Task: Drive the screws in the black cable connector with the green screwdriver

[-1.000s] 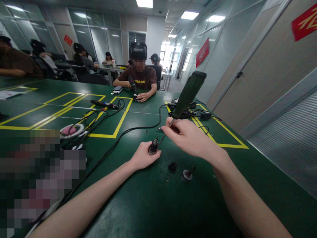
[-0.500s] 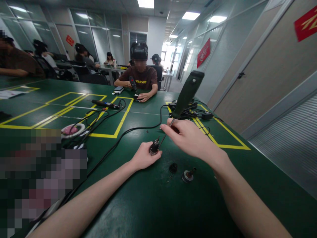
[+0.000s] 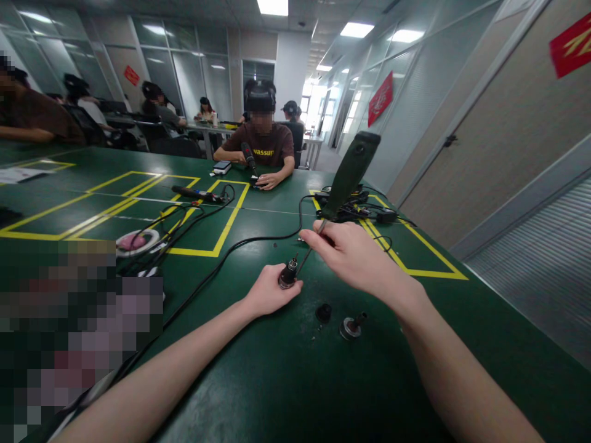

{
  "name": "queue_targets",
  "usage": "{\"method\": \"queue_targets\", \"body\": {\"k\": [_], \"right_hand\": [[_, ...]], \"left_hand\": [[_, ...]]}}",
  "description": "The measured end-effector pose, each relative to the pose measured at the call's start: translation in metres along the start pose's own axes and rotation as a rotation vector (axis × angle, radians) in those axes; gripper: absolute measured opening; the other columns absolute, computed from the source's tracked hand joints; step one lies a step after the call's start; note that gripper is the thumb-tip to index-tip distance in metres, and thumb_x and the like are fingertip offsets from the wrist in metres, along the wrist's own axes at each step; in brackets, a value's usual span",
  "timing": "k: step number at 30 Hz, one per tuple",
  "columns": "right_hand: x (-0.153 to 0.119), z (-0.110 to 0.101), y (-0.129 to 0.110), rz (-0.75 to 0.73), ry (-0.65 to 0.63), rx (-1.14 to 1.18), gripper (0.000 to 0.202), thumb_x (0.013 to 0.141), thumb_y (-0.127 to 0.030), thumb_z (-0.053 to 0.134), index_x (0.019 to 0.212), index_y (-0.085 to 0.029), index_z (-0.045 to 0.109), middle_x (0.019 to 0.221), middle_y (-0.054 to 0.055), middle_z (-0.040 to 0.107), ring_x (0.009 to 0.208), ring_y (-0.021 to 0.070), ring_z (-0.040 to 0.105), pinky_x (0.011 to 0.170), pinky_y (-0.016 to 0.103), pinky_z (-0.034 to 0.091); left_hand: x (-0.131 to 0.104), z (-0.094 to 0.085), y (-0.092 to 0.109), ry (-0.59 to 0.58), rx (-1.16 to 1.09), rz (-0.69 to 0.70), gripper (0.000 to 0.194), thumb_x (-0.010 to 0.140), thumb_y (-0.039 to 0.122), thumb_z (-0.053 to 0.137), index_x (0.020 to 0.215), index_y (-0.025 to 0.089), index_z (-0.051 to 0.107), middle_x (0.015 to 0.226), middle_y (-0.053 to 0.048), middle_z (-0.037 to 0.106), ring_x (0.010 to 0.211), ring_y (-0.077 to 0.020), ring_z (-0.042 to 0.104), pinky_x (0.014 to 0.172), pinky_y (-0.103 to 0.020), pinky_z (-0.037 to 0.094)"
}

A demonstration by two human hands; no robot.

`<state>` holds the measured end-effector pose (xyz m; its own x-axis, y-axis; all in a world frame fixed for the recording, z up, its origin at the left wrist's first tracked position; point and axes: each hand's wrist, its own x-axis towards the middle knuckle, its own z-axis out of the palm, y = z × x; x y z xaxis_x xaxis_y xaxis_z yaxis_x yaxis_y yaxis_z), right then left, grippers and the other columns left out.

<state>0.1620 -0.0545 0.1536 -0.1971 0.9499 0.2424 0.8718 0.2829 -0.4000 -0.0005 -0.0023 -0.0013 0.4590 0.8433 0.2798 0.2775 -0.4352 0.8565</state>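
Grips a stepped fitting (image 3: 288,274) in the left hand (image 3: 268,294) and a screwdriver (image 3: 351,175) by its shaft in the right hand (image 3: 353,253), seemingly midway, with a stemmed disc (image 3: 349,330) already apart.

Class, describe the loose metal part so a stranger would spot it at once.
On the green table, below the right hand in the picture, lie two loose parts. The metal part is farther right: its pale-rimmed disc and slanting stem set it apart from the black cap.

"What surrounds the hands (image 3: 348,255)?"
"Beneath them, a green bench (image 3: 258,381); to their right, a beige wall (image 3: 512,117)."
"And beyond them?"
"Glass partitions (image 3: 201,80), ceiling lights (image 3: 273,7) and, far off, bright windows (image 3: 305,104)."
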Motion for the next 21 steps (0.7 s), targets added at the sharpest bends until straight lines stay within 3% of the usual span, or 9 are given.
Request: {"method": "queue_targets", "body": {"k": [8,13,21], "right_hand": [[-0.0019,-0.0007,0.0022,-0.019,-0.035,0.006,0.040,0.107,-0.035,0.044,0.069,-0.022,0.040,0.066,0.000,0.051,0.062,0.0141,0.045,0.067,0.032,0.028],[-0.0004,-0.0001,0.0026,0.014,0.010,-0.024,0.042,0.108,-0.043,0.043,0.072,-0.022,0.048,0.069,0.001,0.053,0.070,0.0174,0.053,0.072,0.033,0.029],[-0.0037,-0.0037,0.0009,-0.063,0.011,0.141,0.036,0.103,-0.039,0.054,0.073,-0.022,0.045,0.068,-0.002,0.052,0.064,0.0139,0.046,0.069,0.030,0.032]], "left_hand": [[0.0003,-0.0004,-0.0010,-0.004,-0.001,0.003,0.023,0.081,0.031,0.067,0.066,0.019,0.054,0.062,0.003,0.055,0.060,-0.0120,0.049,0.061,-0.025,0.039],[0.0003,-0.0005,-0.0018,0.001,0.004,0.006,0.023,0.081,0.031,0.068,0.066,0.018,0.055,0.062,0.003,0.056,0.060,-0.0121,0.050,0.061,-0.025,0.039],[-0.0005,-0.0017,-0.0004,-0.009,-0.007,-0.005,0.022,0.081,0.031,0.067,0.068,0.019,0.055,0.064,0.002,0.057,0.061,-0.0129,0.051,0.062,-0.027,0.040]]}}
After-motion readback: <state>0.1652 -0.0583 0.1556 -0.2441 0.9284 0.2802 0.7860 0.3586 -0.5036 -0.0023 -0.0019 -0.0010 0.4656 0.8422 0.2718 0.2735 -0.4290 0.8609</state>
